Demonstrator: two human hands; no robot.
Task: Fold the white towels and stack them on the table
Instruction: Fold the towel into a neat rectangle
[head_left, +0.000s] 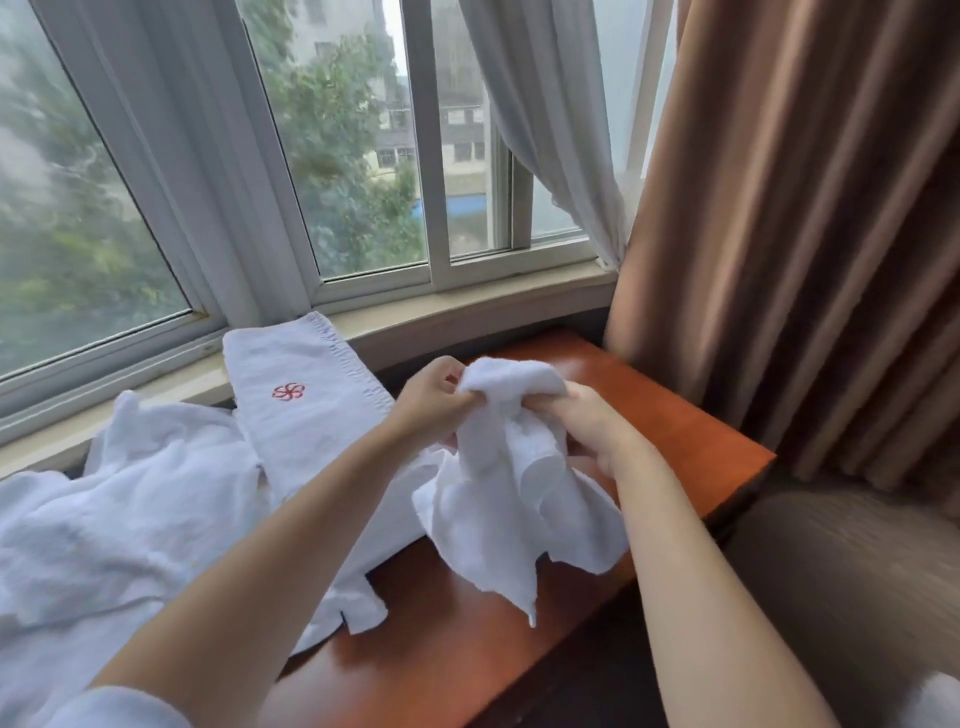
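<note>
Hands: your left hand (434, 400) and right hand (587, 421) both grip the bunched towel (511, 483), hanging lengthwise above the desk (649, 400).

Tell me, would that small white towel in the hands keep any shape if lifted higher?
Probably not: the small towel hangs in loose folds below the left hand and right hand, so it looks floppy. It seems light, since the fingers alone bunch it.
</note>
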